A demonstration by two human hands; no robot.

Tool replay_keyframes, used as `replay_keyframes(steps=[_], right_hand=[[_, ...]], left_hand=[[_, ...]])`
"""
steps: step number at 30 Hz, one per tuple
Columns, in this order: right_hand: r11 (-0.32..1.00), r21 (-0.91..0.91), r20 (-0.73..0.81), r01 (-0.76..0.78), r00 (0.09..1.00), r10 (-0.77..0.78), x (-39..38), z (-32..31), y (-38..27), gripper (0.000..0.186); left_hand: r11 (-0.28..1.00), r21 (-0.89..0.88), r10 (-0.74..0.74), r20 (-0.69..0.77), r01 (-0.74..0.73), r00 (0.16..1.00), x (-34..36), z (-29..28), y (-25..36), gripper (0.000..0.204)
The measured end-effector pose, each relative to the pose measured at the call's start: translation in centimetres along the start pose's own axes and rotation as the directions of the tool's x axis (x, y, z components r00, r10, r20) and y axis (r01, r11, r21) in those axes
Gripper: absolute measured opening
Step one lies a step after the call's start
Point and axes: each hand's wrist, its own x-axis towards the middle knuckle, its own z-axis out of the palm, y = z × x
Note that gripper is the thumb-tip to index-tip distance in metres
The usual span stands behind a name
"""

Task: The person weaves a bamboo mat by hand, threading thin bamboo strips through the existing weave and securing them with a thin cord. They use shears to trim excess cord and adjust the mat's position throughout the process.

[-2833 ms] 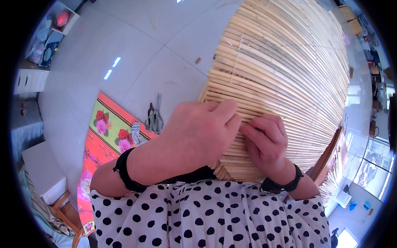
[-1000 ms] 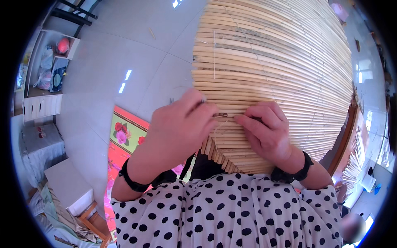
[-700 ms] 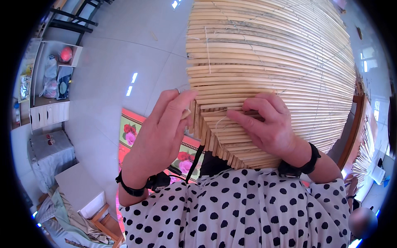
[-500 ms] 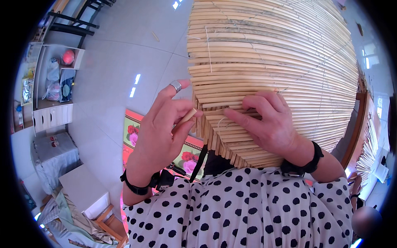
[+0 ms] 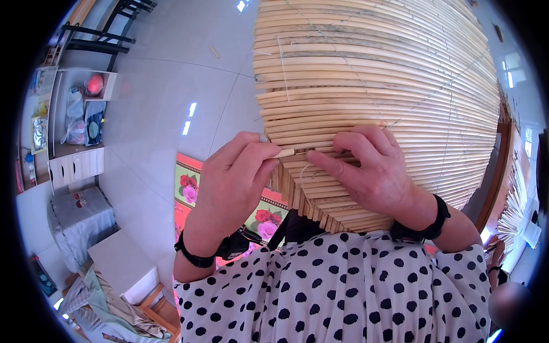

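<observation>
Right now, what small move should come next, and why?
Probably ease the short stick rightward into the dark gap in the stick mat: the left hand pinches it at the mat's edge, its tip points along that gap, and the right hand rests on the mat by the gap's far end.

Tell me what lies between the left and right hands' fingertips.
In the head view: a short pale stick, pinched by the left hand, then, past its tip, a short dark gap in the stalk mat, beside the right hand.
</observation>
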Motion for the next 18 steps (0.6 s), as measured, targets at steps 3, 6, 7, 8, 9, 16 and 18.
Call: replay_keyframes(steps=[3, 6, 7, 8, 9, 16, 18], right_hand=[[1.0, 0.003, -0.003, 0.003, 1.0, -0.003, 0.0, 0.1, 0.2, 0.042], [1.0, -0.005, 0.022, 0.004, 1.0, -0.004, 0.0, -0.1, 0.2, 0.043], [1.0, -0.006, 0.035, 0.004, 0.999, -0.004, 0.0, -0.1, 0.2, 0.043], [1.0, -0.004, 0.033, 0.007, 0.999, -0.007, 0.0, -0.1, 0.2, 0.043], [1.0, -0.006, 0.03, 0.008, 1.0, -0.007, -0.1, 0.0, 0.2, 0.043], [1.0, -0.003, 0.008, 0.021, 1.0, -0.021, -0.2, 0.1, 0.4, 0.043], [1.0, 0.011, -0.009, 0.024, 1.0, -0.024, -0.3, 0.2, 0.4, 0.042]], left_hand=[[0.999, -0.035, 0.024, -0.049, -0.026, 0.999, -0.1, 0.5, -0.6, 0.023], [0.996, -0.047, 0.065, -0.105, -0.07, 0.992, 0.2, 0.7, -0.8, 0.023], [0.997, -0.045, 0.061, -0.099, -0.066, 0.993, 0.2, 0.7, -0.8, 0.023], [0.997, -0.043, 0.057, -0.093, -0.061, 0.994, 0.1, 0.6, -0.7, 0.022], [0.997, -0.042, 0.056, -0.088, -0.06, 0.995, 0.2, 0.6, -0.7, 0.022], [0.997, -0.069, 0.041, -0.056, -0.045, 0.998, 0.3, 0.7, -1.0, 0.021], [0.99, -0.139, -0.003, -0.03, -0.001, 1.0, 0.2, 0.9, -1.2, 0.02]])
